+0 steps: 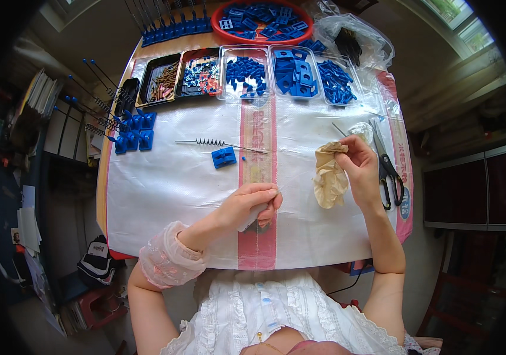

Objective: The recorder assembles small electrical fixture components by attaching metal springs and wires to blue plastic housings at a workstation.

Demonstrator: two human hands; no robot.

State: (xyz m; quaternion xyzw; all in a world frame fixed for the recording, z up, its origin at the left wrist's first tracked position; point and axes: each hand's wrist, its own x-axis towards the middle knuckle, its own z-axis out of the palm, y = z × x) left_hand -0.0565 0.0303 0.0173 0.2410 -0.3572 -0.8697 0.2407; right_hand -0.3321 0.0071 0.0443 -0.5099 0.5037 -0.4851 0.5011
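My right hand (358,167) pinches the top edge of a crumpled tan sheet (330,180), either paper or cloth, which hangs just above the table. Near the front middle, my left hand (253,205) is closed with its fingers curled in; whatever lies inside them is hidden. Beyond the left hand lies a blue square plastic base (224,157). Behind that base rests a thin metal rod with a coiled spring section (210,142). A tiny blue piece (243,158) sits beside the base.
Scissors (388,171) with black handles lie at the right, beside a crumpled clear wrapper (361,131). Trays of screws (164,83), nuts (201,74) and blue parts (245,74) line the back. Behind stands a red basin (217,26). Blue bases with rods (137,131) stand left.
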